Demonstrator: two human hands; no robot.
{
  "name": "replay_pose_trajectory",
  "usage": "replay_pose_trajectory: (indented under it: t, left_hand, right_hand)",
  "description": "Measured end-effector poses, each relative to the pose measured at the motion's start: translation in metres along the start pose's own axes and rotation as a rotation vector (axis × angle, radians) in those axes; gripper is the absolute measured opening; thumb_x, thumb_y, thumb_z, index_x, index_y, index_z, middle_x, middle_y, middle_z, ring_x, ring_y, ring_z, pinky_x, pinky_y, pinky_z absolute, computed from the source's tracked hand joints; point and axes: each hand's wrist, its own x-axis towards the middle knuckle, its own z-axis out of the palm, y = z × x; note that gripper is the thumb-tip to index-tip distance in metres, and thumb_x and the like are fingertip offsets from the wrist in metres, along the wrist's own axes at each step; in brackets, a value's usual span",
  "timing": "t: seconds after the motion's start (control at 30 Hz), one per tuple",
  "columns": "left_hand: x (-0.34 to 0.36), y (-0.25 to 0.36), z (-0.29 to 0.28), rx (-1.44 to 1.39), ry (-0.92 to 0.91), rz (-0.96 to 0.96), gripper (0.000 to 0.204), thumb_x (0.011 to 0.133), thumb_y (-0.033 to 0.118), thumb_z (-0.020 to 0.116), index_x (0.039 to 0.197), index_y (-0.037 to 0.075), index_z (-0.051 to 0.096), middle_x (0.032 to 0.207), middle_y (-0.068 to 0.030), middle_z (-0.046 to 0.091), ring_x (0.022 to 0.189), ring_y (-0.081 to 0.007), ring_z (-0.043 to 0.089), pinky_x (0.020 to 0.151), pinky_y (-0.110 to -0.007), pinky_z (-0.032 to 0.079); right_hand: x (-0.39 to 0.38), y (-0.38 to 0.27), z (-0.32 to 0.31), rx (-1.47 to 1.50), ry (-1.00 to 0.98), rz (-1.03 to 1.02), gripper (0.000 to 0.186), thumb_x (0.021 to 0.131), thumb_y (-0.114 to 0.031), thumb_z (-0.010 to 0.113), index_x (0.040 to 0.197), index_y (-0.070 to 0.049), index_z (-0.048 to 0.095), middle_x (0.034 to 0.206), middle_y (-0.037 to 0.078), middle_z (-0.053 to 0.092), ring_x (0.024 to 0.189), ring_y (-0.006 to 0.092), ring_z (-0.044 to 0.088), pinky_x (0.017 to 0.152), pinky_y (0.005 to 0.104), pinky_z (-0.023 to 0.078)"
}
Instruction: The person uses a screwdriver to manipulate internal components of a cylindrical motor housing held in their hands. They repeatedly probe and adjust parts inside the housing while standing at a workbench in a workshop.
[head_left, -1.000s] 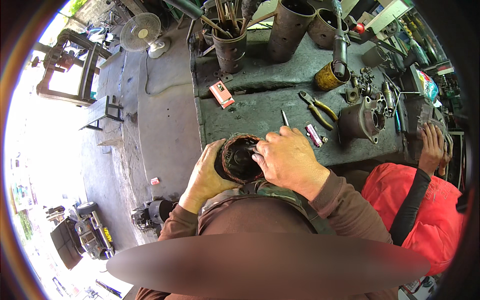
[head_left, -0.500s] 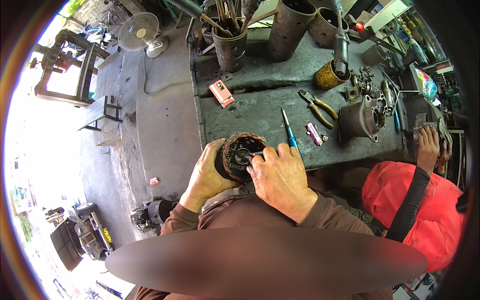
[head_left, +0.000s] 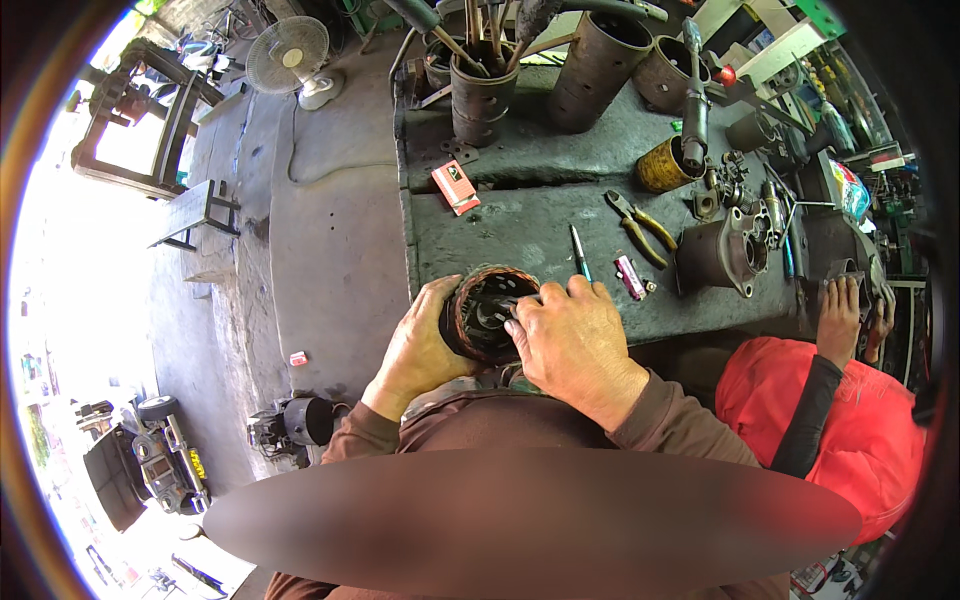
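Observation:
A round motor stator [head_left: 463, 322], with copper-coloured windings around its rim and a dark hollow inside, sits at the table's near edge in front of my body. My left hand [head_left: 420, 345] wraps round its left side, fingers behind and thumb toward me. At the right rim is my right hand [head_left: 580, 345], its fingers curled in a pinch over the opening. Something slim and greyish shows at those fingertips; its kind is unclear. Just beyond the right knuckles lies a screwdriver [head_left: 581, 255], its teal handle partly covered by the hand.
On the dark table are yellow-handled pliers [head_left: 640, 230], a pink lighter [head_left: 630, 277], a red-and-white packet [head_left: 456, 187], a metal housing [head_left: 715, 255] and a yellow can [head_left: 667, 165]. Metal cylinders [head_left: 600, 70] stand behind. A co-worker in red [head_left: 820, 430] handles a part at right.
My right hand has shifted slightly right and covers more of the screwdriver's handle. My left hand keeps its grip on the stator. The whole view has moved a little.

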Motion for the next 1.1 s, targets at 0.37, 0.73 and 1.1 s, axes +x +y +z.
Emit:
replay_pose_trajectory:
  t: [0.37,0.73,1.1]
  left_hand:
    - [0.0,-0.004,0.0,0.002,-0.006,0.011,0.109,0.055,0.026,0.108,0.148,0.001,0.056,0.141,-0.0211,0.067,0.131,-0.0416,0.066,0.113,-0.048,0.054]
    - [-0.001,-0.002,-0.002,0.039,-0.017,0.027,0.109,0.056,0.029,0.109,0.147,-0.001,0.056,0.141,-0.0226,0.067,0.132,-0.0426,0.066,0.113,-0.048,0.054]
    - [-0.001,0.001,-0.003,0.047,-0.003,0.044,0.107,0.059,0.03,0.108,0.148,0.002,0.057,0.138,-0.021,0.068,0.129,-0.0407,0.068,0.111,-0.047,0.055]
  right_hand:
    - [0.012,0.008,-0.003,0.023,-0.068,-0.054,0.027,0.1,-0.033,0.073,0.093,-0.009,0.083,0.092,0.012,0.077,0.095,0.0339,0.073,0.085,0.0491,0.056]
    - [0.034,0.033,-0.007,0.006,-0.125,-0.358,0.019,0.093,-0.028,0.074,0.09,-0.011,0.081,0.087,0.009,0.078,0.09,0.0327,0.074,0.082,0.0477,0.054]
    - [0.065,0.048,-0.018,-0.406,-0.041,-0.88,0.014,0.091,-0.025,0.069,0.085,-0.014,0.075,0.082,0.0,0.07,0.087,0.022,0.066,0.08,0.0386,0.048]
